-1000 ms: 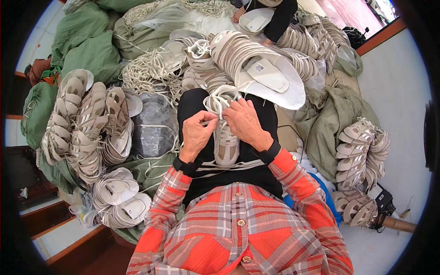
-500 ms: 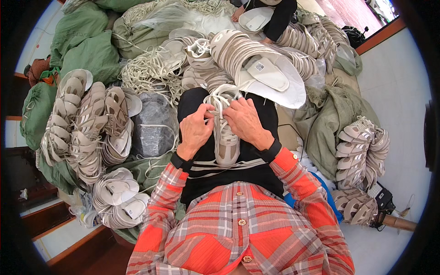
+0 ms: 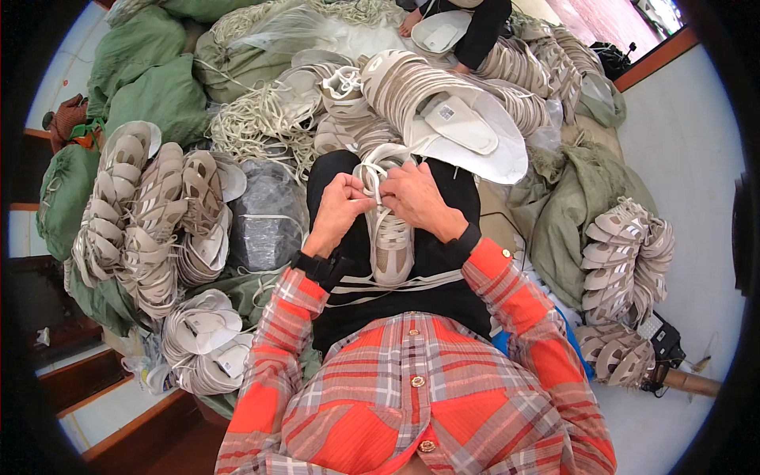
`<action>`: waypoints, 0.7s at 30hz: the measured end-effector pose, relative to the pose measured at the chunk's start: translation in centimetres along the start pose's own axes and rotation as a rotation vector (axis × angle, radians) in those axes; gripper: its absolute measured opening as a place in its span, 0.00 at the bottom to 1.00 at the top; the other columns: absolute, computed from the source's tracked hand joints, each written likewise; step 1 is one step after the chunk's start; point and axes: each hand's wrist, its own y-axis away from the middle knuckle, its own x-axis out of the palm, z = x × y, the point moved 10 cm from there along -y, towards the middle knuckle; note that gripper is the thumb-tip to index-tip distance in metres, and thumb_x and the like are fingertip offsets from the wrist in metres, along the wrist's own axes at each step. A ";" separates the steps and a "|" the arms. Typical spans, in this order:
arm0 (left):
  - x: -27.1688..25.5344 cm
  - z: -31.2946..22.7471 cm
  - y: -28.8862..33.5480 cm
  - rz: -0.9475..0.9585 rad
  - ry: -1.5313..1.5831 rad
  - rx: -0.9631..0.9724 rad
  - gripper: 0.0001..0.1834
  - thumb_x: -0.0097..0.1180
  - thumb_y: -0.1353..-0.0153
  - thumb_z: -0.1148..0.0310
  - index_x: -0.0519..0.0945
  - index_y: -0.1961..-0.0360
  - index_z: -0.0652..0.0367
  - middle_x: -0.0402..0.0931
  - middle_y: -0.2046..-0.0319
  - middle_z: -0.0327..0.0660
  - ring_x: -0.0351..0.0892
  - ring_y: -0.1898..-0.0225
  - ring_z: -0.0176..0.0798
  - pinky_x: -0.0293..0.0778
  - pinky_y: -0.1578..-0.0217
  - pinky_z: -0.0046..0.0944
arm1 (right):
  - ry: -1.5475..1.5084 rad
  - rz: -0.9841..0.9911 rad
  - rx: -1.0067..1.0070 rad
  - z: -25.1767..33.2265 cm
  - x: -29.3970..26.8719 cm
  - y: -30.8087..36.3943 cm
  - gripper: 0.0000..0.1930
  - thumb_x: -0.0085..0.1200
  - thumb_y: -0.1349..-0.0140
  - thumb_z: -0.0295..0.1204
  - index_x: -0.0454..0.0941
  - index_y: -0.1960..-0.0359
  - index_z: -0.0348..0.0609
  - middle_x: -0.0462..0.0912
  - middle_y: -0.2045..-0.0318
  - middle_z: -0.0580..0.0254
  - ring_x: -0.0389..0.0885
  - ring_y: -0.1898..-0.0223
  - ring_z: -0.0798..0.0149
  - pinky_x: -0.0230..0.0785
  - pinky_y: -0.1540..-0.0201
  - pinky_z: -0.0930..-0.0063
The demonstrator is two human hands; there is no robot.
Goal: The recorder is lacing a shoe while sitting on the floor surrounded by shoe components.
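A beige and white shoe upper lies on my lap, its toe end toward me and its front partly laced. At its upper left edge, my left hand pinches a white shoelace between thumb and fingertips. My right hand bends over the right side of the upper, its fingers closed at the lace near the eyelets. What exactly the right fingertips grip is partly hidden by the hand. Loose lace ends run across my dark-clad thighs below the toe.
Stacked shoe uppers stand just beyond my knees, with a heap of white laces to their left. More stacks line the left; others lean at the right. Green sacks sit far left. Another person's dark sleeve shows at the back.
My left hand has moved slightly right and closed in a pinch at the lace. My right hand has shifted a little left and down over the upper.
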 end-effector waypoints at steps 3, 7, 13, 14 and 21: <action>-0.1 1.1 0.5 0.076 -0.078 -0.112 0.08 0.60 0.48 0.78 0.73 0.69 0.65 0.76 0.75 0.36 0.73 0.74 0.26 0.68 0.71 0.26 | 0.178 -0.026 -0.140 1.1 -1.3 0.1 0.04 0.52 0.54 0.28 0.78 0.76 0.47 0.74 0.73 0.63 0.71 0.62 0.57 0.58 0.59 0.61; 0.2 -0.3 4.5 0.385 0.461 -0.228 0.09 0.52 0.40 0.73 0.76 0.76 0.64 0.77 0.73 0.41 0.74 0.69 0.31 0.69 0.66 0.30 | 0.233 -0.616 0.198 -7.8 -12.7 5.1 0.03 0.56 0.54 0.24 0.76 0.82 0.45 0.72 0.79 0.59 0.72 0.71 0.57 0.61 0.67 0.64; -2.2 -4.0 6.0 0.053 1.497 0.070 0.13 0.46 0.34 0.62 0.77 0.57 0.58 0.80 0.62 0.39 0.68 0.42 0.44 0.49 0.34 0.52 | -2.071 -0.309 0.296 -9.3 -5.1 5.5 0.06 0.48 0.36 0.26 0.74 0.65 0.35 0.78 0.60 0.53 0.77 0.59 0.61 0.70 0.62 0.75; -2.3 -3.2 5.8 -0.019 1.602 0.046 0.13 0.45 0.34 0.63 0.77 0.55 0.57 0.80 0.60 0.39 0.68 0.41 0.43 0.49 0.34 0.52 | -2.073 -0.314 0.296 -9.0 -5.1 5.3 0.06 0.48 0.36 0.26 0.74 0.65 0.35 0.78 0.60 0.53 0.77 0.59 0.61 0.70 0.62 0.75; 7.0 2.1 8.2 0.296 1.683 -0.794 0.14 0.50 0.37 0.74 0.72 0.51 0.65 0.74 0.74 0.33 0.71 0.77 0.27 0.71 0.72 0.28 | -2.129 -0.996 0.083 -18.2 -12.5 12.7 0.06 0.48 0.38 0.22 0.73 0.63 0.31 0.78 0.59 0.49 0.78 0.56 0.58 0.72 0.48 0.66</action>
